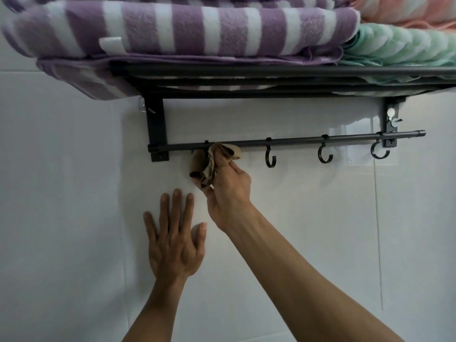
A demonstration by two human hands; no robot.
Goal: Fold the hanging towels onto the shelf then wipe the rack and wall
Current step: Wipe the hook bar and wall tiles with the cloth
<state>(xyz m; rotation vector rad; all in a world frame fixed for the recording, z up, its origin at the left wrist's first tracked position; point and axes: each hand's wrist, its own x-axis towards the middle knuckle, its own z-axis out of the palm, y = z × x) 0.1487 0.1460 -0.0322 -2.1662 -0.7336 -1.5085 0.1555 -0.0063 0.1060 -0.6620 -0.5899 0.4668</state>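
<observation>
A black towel rack (246,77) is fixed to the white tiled wall (308,206). Folded towels lie on its shelf: a purple-and-white striped towel (172,28), a mint green towel (399,45) and a peach towel (407,8). My right hand (227,191) grips a small tan cloth (212,159) wrapped round the left part of the lower black bar (308,140), over one hook. My left hand (172,240) lies flat on the wall below the bar, fingers spread.
Three black hooks (270,156) hang bare along the bar to the right of the cloth. The striped towel droops over the shelf's left end. Black brackets (155,124) hold the rack at both ends.
</observation>
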